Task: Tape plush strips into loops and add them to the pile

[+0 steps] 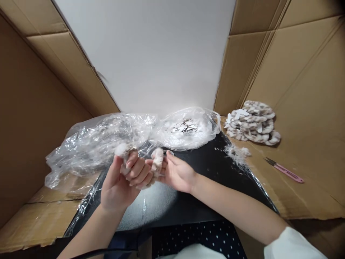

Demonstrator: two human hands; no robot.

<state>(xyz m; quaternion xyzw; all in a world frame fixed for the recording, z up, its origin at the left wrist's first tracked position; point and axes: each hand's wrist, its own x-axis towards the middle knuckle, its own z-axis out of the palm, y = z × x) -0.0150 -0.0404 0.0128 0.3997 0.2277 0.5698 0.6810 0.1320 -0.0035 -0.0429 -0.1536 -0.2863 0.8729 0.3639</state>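
Note:
My left hand [121, 183] is closed around a fluffy white-and-brown furry band [157, 160], and one tuft pokes out above the thumb. Palm up, my right hand [179, 172] has its fingers against the other end of the same band, with its thumb raised beside it. Part of the band is hidden behind my left fingers. Just behind both hands lie a clear plastic bag of furry pieces [97, 135] and a second clear bag [199, 138] holding small white-and-dark pieces.
Several similar furry bands with white tags are stacked in a pile [253, 124] on cardboard at the right. Loose fluff [237, 154] lies before it, near pink-handled snips [287, 172]. Cardboard walls [304, 90] rise on both sides of the black work surface [199, 205].

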